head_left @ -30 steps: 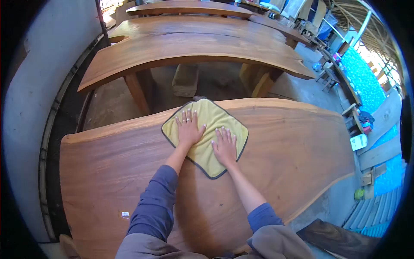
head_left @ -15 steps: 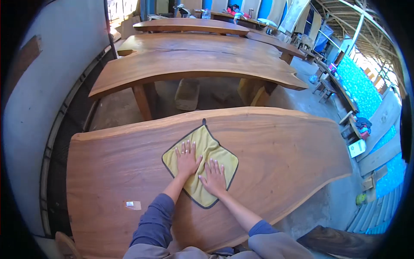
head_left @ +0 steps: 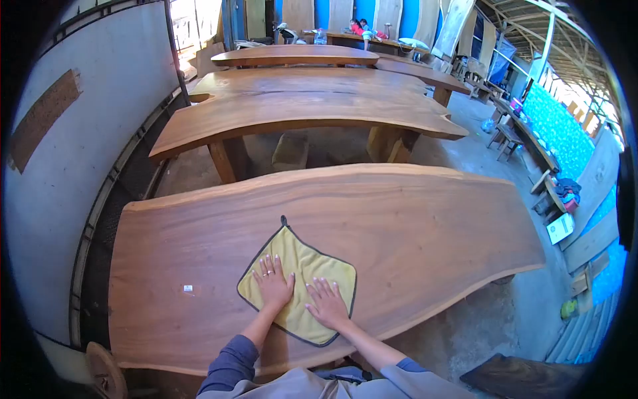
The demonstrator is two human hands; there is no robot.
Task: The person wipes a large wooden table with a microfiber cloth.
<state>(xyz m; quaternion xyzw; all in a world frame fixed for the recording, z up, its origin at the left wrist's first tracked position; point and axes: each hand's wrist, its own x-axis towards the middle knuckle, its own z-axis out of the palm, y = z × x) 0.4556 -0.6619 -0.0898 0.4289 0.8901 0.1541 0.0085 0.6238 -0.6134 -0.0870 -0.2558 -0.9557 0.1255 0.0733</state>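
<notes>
A yellow cleaning cloth (head_left: 302, 256) with dark edging and a small hanging loop lies spread on the live-edge wooden table (head_left: 425, 226). My left hand (head_left: 273, 286) presses flat on the cloth's left part, fingers spread, with a ring on one finger. On the right part of the cloth rests my right hand (head_left: 328, 304), its palm down and fingers apart. Slight folds run through the fabric between the two hands. Both forearms reach in from the near edge of the table. A small white label (head_left: 188, 288) sits on the wood to the left.
Behind stands another wooden slab table (head_left: 306, 100), with a further one (head_left: 296, 56) beyond it. A grey wall panel (head_left: 100, 139) borders the left. At the right are a bench (head_left: 528, 143), a white box (head_left: 560, 228) and a dark wood piece (head_left: 525, 377) near the front.
Both hands have drawn the cloth toward me and slightly left across the tabletop. The cloth has turned a little, and its loop now points up from farther left. The camera view has tilted slightly.
</notes>
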